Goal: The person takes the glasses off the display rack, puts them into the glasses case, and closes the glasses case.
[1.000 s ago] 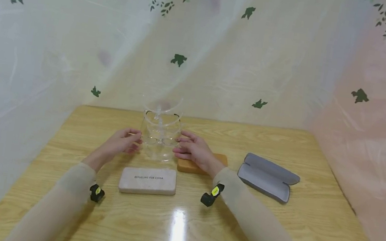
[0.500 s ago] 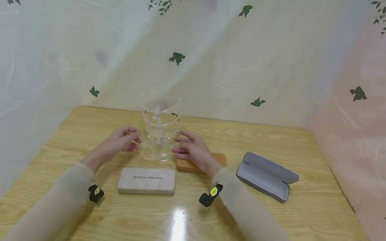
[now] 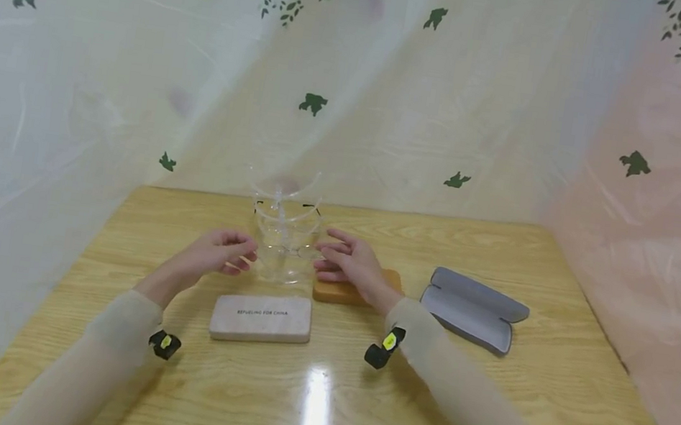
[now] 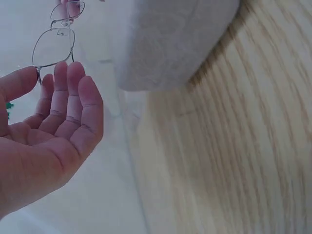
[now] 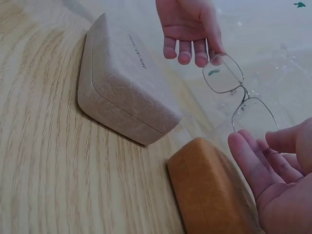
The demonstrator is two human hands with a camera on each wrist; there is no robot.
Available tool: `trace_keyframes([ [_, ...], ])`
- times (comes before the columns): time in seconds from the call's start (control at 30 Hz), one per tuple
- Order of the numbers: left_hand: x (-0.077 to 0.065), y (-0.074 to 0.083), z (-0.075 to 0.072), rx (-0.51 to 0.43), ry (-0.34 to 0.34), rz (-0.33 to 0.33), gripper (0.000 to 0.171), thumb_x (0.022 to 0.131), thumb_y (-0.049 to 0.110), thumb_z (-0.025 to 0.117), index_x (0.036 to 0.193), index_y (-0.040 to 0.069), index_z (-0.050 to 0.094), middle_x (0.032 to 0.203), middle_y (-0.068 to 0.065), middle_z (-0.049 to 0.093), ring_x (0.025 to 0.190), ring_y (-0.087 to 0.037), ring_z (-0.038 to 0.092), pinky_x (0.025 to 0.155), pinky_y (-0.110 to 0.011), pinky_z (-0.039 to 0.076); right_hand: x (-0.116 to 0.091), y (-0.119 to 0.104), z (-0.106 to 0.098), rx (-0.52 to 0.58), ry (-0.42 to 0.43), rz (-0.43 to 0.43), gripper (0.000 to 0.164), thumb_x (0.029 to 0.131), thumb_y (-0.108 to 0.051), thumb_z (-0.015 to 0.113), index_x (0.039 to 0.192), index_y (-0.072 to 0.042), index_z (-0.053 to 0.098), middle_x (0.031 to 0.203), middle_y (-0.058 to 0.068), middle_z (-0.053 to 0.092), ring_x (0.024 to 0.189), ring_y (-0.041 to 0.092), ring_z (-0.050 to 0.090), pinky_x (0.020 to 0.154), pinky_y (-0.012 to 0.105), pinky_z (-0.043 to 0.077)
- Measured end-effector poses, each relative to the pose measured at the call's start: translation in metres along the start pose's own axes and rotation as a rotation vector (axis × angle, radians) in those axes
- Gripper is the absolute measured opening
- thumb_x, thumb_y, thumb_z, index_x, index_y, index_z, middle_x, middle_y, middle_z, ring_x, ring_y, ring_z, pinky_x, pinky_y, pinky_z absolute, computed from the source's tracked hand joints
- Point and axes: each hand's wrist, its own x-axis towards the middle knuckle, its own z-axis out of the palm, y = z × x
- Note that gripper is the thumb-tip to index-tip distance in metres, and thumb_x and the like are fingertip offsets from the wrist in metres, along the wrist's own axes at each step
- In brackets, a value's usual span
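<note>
A pair of thin metal-rimmed glasses [image 5: 245, 92] is held between both hands, in front of a clear plastic tiered display stand [image 3: 282, 216]. My left hand [image 3: 210, 257] pinches one end of the frame by thumb and finger near the hinge; the left wrist view shows its remaining fingers bent loosely. At the opposite end, my right hand [image 3: 354, 267] pinches the frame between thumb and fingers. Dark temple tips point away toward the stand. Whether the frame still touches the transparent stand is hard to make out.
A pale glasses case [image 3: 261, 319] with printed lettering lies closed before the stand. Partly under the right hand is an orange-brown case [image 5: 209, 187]. To the right, a grey case [image 3: 473, 312] lies open on the wooden table [image 3: 548, 409]. A patterned curtain [image 3: 377, 138] hangs behind.
Both hands have shifted slightly to the right, and the glasses have come with them a little. The temple tips sit somewhat lower in view against the stand. The cases have stayed put.
</note>
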Motion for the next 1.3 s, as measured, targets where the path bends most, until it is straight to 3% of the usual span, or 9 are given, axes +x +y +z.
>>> trace_keyframes([
  [0.23,-0.012,0.010,0.012,0.064,-0.066,0.006,0.048,0.104,0.033,0.060,0.126,-0.009,0.058,0.122,-0.026,0.064,0.110,-0.041,0.063,0.097,-0.053,0.053,-0.015,-0.013,-0.015,-0.119,-0.070,-0.025,0.060,0.101,-0.007,0.063,0.156,-0.005,0.037,0.136,0.018,0.062,0.103,0.031,0.072,0.083,0.042,0.061],
  [0.47,-0.021,0.018,0.022,0.041,-0.182,0.010,0.049,0.103,0.034,0.061,0.124,-0.010,0.060,0.124,-0.028,0.062,0.109,-0.038,0.063,0.093,-0.044,0.056,-0.030,-0.018,-0.028,-0.208,-0.110,-0.069,0.055,0.103,-0.006,0.060,0.154,-0.005,0.041,0.134,0.019,0.063,0.103,0.029,0.072,0.085,0.043,0.060],
  [0.93,-0.034,0.020,0.039,0.034,-0.343,0.035,0.035,0.104,0.031,0.060,0.115,-0.001,0.066,0.117,-0.020,0.068,0.105,-0.032,0.065,0.091,-0.044,0.057,-0.068,-0.025,-0.039,-0.241,-0.165,-0.075,0.057,0.100,-0.009,0.065,0.153,-0.006,0.042,0.131,0.017,0.065,0.104,0.032,0.071,0.084,0.046,0.060],
  [1.07,-0.033,0.022,0.041,0.051,-0.365,0.062,0.035,0.105,0.032,0.058,0.116,-0.001,0.065,0.120,-0.021,0.066,0.107,-0.031,0.064,0.091,-0.043,0.057,-0.076,-0.026,-0.041,-0.234,-0.166,-0.088,0.058,0.100,-0.011,0.066,0.153,-0.008,0.043,0.131,0.017,0.065,0.106,0.037,0.070,0.084,0.047,0.060],
  [1.3,-0.024,0.030,0.051,0.040,-0.328,0.082,0.047,0.106,0.038,0.055,0.127,-0.004,0.059,0.126,-0.023,0.063,0.107,-0.031,0.065,0.091,-0.042,0.057,-0.089,-0.026,-0.049,-0.174,-0.108,-0.071,0.060,0.100,-0.004,0.063,0.155,-0.006,0.038,0.135,0.022,0.062,0.109,0.034,0.069,0.089,0.045,0.058],
])
